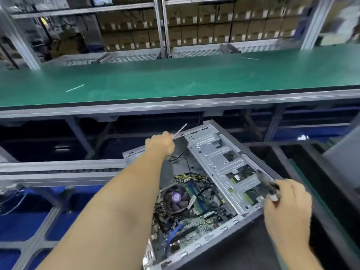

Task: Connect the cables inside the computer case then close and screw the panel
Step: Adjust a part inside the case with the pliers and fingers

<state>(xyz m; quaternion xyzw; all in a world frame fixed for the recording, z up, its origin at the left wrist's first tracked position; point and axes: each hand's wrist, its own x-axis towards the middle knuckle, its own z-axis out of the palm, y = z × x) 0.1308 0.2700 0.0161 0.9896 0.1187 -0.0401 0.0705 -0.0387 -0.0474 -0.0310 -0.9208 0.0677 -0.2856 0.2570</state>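
Below the long green counter (175, 82), the open computer case (204, 191) lies on its side on a dark surface, motherboard and cables exposed. My left hand (161, 145) reaches to its far edge, fingers curled round a thin white strip (180, 130). My right hand (288, 207) pinches a blurred dark connector (269, 187) at the case's right side. Shelves of cardboard boxes (194, 26) stand beyond the counter.

Bare forearms, no sleeves, gloves, or jewellery.

blurred dark object (269, 187) in right hand (288, 207); left hand (160, 145) fingers hidden
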